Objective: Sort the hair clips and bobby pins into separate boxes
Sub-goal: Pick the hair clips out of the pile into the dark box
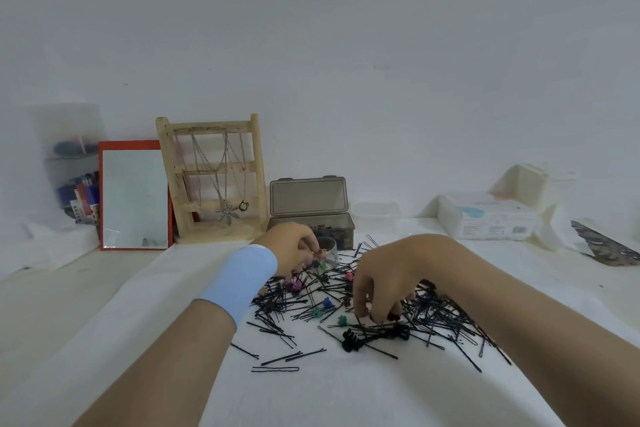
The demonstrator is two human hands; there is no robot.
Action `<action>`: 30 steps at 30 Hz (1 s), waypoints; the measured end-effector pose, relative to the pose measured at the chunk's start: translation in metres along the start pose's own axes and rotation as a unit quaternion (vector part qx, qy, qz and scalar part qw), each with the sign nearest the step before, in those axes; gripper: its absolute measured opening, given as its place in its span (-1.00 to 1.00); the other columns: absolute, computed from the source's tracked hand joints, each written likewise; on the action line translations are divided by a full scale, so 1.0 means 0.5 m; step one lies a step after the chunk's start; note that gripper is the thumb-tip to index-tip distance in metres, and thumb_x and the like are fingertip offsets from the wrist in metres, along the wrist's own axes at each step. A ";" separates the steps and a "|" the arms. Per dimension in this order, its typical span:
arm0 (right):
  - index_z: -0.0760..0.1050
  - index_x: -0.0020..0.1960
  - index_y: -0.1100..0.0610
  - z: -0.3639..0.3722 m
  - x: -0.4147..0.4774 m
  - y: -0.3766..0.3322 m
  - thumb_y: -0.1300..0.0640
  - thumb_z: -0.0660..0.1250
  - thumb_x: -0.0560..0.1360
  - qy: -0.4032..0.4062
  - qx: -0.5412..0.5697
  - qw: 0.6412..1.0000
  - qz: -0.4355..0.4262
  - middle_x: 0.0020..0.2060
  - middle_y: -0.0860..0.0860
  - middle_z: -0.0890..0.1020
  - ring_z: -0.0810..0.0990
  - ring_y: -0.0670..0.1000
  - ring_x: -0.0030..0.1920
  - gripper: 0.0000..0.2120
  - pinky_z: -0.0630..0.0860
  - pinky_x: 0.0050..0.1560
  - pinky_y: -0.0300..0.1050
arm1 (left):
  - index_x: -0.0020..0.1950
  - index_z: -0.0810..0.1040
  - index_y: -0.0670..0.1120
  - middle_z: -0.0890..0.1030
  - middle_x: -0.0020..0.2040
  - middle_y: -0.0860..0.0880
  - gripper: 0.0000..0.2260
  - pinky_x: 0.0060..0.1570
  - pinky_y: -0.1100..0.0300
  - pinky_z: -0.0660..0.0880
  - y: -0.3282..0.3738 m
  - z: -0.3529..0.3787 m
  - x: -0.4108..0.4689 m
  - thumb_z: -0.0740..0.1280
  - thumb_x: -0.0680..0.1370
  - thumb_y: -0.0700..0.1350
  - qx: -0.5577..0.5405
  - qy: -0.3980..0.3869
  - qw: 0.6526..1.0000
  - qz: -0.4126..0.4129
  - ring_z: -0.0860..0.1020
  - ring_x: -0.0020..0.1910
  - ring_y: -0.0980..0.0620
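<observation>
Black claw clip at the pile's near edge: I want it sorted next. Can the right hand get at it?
Probably yes. The right hand hovers just beyond the black claw clip, which lies exposed among bobby pins.

View: you have one camera, the head view, worn on the person's head.
Facing: it looks forward and a little down. The wall (311,28) fills the upper half of your frame and the desk (52,305) fills the lower half.
Lens: it is wide-angle, so the desk's far edge bows across mid-frame.
Nearness: it is at arm's reach. Both forearms enter from the bottom edge, with the left hand (294,248) and the right hand (388,281) at lower centre.
Detail: single bobby pins (277,369) read as clear lines. The hair clip (318,253) at the left fingers is only a reddish speck.
Far field: the mirror (135,198) is at mid-left, the grey box (311,224) at centre and the white carton (491,215) at mid-right, all against the wall.
</observation>
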State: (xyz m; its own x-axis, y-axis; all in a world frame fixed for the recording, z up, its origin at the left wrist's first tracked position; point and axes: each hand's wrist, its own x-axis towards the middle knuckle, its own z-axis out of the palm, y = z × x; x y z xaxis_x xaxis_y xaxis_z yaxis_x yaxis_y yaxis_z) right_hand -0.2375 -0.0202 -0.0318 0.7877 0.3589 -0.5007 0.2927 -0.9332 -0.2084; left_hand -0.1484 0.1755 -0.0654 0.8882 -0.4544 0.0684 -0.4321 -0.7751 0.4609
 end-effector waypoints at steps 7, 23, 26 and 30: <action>0.68 0.06 -0.06 0.013 0.013 -0.028 0.12 0.45 0.44 0.022 0.021 0.997 -0.067 -0.53 -0.30 0.53 0.48 -0.20 -0.42 -0.78 0.42 -0.31 -0.35 | -0.02 0.61 0.03 0.63 -0.12 0.13 -0.82 -0.01 0.16 0.59 0.025 0.004 0.053 0.41 0.52 -0.26 -0.015 0.075 0.997 0.025 0.62 -0.16 0.12; 0.72 -0.01 0.03 -0.126 0.140 0.020 0.16 0.45 0.45 0.205 0.087 0.974 -0.034 -0.36 -0.08 0.67 0.53 -0.13 -0.39 -0.86 0.47 -0.34 -0.29 | 0.04 0.71 0.06 0.64 0.03 0.12 -0.85 0.02 0.20 0.47 -0.050 0.030 0.006 0.44 0.51 0.04 0.117 -0.073 0.990 0.020 0.57 -0.03 0.11; 0.72 -0.06 0.07 -0.145 0.206 0.031 0.20 0.39 0.44 0.315 0.066 0.947 -0.002 -0.28 0.01 0.69 0.55 -0.03 -0.29 -0.84 0.47 -0.29 -0.23 | 0.03 0.73 0.00 0.68 0.01 0.09 -0.86 0.05 0.20 0.51 -0.055 0.032 -0.002 0.43 0.53 -0.02 0.090 -0.054 0.994 0.033 0.58 -0.10 0.13; 0.69 0.07 0.18 -0.147 0.272 0.037 0.14 0.42 0.50 0.376 0.063 0.924 0.033 -0.03 0.09 0.72 0.64 0.09 0.03 -0.81 0.57 0.08 -0.05 | -0.01 0.74 0.00 0.63 -0.10 0.11 -0.83 -0.03 0.21 0.50 -0.063 0.025 -0.018 0.45 0.50 0.05 0.079 -0.058 0.994 0.052 0.57 -0.10 0.11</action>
State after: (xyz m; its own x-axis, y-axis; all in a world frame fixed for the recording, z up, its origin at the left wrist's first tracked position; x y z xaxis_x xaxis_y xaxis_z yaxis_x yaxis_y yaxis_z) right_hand -0.0853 0.0099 -0.0420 0.9692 0.1434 0.2004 0.2029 -0.9257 -0.3191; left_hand -0.1448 0.1985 -0.0917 0.8173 -0.5763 0.0016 -0.5479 -0.7761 0.3122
